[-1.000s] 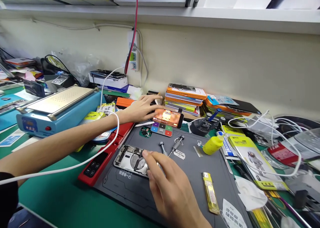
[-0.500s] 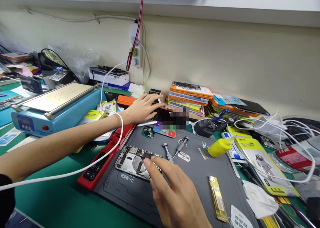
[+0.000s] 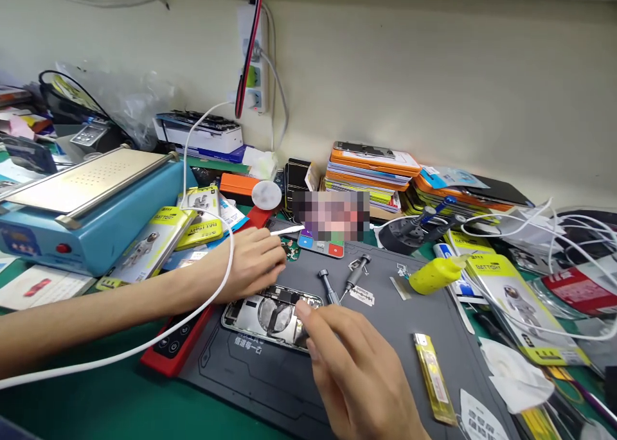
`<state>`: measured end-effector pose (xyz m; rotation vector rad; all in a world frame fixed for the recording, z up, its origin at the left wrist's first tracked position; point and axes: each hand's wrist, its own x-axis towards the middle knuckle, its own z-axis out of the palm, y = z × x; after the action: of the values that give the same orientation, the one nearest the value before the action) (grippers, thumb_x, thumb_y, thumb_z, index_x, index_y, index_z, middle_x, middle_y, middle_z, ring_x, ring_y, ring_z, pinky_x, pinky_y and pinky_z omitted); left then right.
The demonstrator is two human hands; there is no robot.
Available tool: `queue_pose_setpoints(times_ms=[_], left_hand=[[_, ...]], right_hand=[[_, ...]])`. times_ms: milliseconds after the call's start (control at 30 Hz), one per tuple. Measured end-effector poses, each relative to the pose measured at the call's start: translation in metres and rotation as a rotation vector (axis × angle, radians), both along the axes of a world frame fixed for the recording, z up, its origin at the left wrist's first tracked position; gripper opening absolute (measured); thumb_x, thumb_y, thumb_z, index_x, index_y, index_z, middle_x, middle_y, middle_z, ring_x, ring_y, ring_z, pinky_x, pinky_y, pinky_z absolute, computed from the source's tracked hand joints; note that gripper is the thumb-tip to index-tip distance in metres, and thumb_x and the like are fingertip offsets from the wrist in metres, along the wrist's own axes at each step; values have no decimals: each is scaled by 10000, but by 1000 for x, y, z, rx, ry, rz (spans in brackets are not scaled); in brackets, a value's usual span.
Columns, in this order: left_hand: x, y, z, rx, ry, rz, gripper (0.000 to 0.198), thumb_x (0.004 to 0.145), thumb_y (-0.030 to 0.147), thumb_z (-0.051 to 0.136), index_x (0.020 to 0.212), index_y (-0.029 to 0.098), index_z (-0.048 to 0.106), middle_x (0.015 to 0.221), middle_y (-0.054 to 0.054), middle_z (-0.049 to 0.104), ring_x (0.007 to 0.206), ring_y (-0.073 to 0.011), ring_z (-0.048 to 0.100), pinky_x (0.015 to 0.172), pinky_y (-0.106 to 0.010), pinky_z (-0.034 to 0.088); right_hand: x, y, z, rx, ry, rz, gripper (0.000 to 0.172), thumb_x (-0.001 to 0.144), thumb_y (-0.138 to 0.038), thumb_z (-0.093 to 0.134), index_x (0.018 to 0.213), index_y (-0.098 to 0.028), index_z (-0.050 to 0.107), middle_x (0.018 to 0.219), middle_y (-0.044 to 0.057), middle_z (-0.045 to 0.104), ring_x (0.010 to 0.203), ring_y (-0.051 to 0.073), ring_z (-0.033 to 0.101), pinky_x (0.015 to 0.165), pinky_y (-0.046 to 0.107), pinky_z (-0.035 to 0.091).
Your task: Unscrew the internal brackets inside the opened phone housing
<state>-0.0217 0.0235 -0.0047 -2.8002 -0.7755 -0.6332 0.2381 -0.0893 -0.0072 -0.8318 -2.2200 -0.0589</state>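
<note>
An opened phone (image 3: 253, 315) lies on the grey mat (image 3: 241, 376), its inner parts and a round coil showing. My left hand (image 3: 255, 263) is just above its upper left edge, palm down, with loosely bent fingers and no visible object in it. Over the phone's right end, my right hand (image 3: 359, 369) has its fingers bent and thumb apart; it hides that end, and contact is unclear. Two screwdrivers (image 3: 328, 287) (image 3: 355, 276) and a razor blade (image 3: 361, 295) lie behind the right hand.
A blue machine (image 3: 106, 215) stands at the left, near battery packs (image 3: 154, 241). A white cable (image 3: 164, 334) crosses my left forearm. A yellow bottle (image 3: 436, 275) and a lighter (image 3: 434, 379) lie on the right. A red device (image 3: 166, 356) borders the mat.
My left hand has come back from the rear of the bench to the phone. A round white disc now shows behind it. The view has shifted slightly.
</note>
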Motion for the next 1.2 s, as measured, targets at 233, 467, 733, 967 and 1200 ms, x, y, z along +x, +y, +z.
queue_pose_setpoints(times_ms=[233, 467, 733, 967, 1200], left_hand=[[0, -16, -3, -181, 5, -161, 169, 1168, 280, 479, 1204, 191, 618, 1091, -65, 733, 912, -219, 688, 819, -367, 521], [7, -34, 3, -365, 35, -108, 495, 1020, 597, 751, 1264, 189, 616, 1239, -106, 707, 1049, -308, 697, 886, -437, 559], [9, -51, -5, -391, 57, -29, 522, 965, 472, 783, 1374, 207, 596, 1353, -139, 685, 1186, -359, 656, 1014, -496, 544], [9, -51, -11, -401, 16, 15, 588, 941, 537, 814, 1396, 230, 604, 1360, -126, 690, 1150, -351, 682, 964, -482, 566], [6, -54, -13, -359, 3, 160, 679, 986, 703, 735, 1428, 224, 545, 1404, -147, 658, 1142, -376, 701, 868, -510, 600]], right_hand=[[-1, 2, 1, -55, 47, 21, 705, 961, 49, 538, 1645, -114, 488, 1238, 142, 771, 1100, 210, 730, 909, 333, 642], [-1, 3, -2, -58, 48, 0, 814, 947, 61, 554, 1716, -156, 400, 1240, 142, 780, 1134, 219, 750, 950, 349, 660], [0, 9, -3, -17, -43, -59, 780, 948, 24, 559, 1698, -147, 426, 1165, 123, 830, 1059, 226, 809, 919, 339, 695], [0, -2, -3, -203, 227, -215, 632, 1036, -48, 602, 1627, -253, 512, 1142, 91, 834, 995, 233, 825, 907, 378, 715], [19, 8, 2, -291, 543, -535, 618, 1115, -296, 570, 1709, -261, 403, 1152, 123, 751, 1039, 245, 773, 862, 390, 707]])
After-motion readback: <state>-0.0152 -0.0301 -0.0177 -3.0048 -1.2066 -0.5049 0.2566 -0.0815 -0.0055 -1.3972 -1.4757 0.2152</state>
